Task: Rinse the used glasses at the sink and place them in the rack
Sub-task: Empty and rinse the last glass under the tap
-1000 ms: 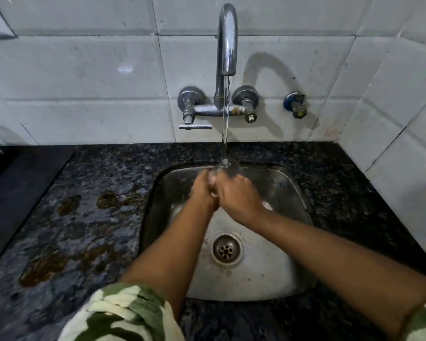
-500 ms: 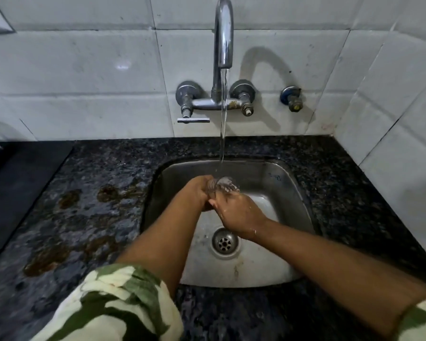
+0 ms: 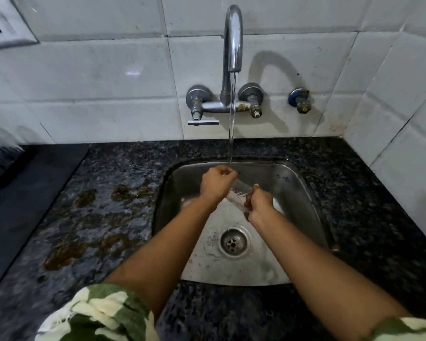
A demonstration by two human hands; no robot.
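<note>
Over the sink (image 3: 303,193), both hands' curled fingers grip a tilted glass (image 3: 239,190): left hand (image 3: 217,182), right hand (image 3: 258,203).

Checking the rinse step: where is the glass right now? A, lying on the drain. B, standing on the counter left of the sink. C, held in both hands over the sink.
C: the left hand and right hand grip the glass between them above the sink, near the running water.
</note>
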